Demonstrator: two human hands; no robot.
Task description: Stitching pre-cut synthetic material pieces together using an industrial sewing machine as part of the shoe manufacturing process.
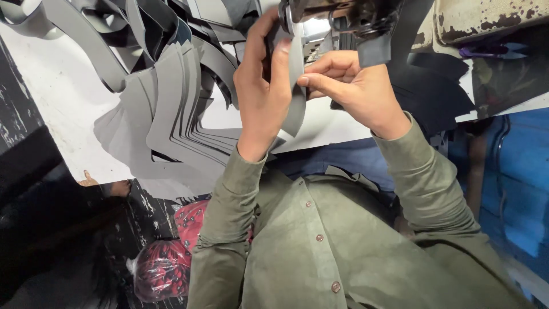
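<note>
Pinching a curved grey strip (295, 86) from both sides, the two hands meet just below the head of a dark sewing machine (337, 23). The left hand (263, 86) is closed on the strip: its thumb lies flat along the strip's left edge, and its fingers curl up toward the machine, where their tips pass out of sight. The right hand (357, 88) is closed too, thumb and forefinger nipping the strip's right edge near its upper part. Between the two grips the strip stands nearly upright; its top runs up under the machine head, and its lower end hangs down past the left wrist and over the edge of the white table (63, 97).

Left of the hands, a fanned stack of grey cut pieces (166, 120) lies on the table, with more grey and dark strips heaped behind it. Dark pieces (434, 91) lie right of the right hand. Both arms wear olive-green shirt sleeves (423, 183). A red and black bundle in clear wrap (166, 266) sits low at the left, below the table.
</note>
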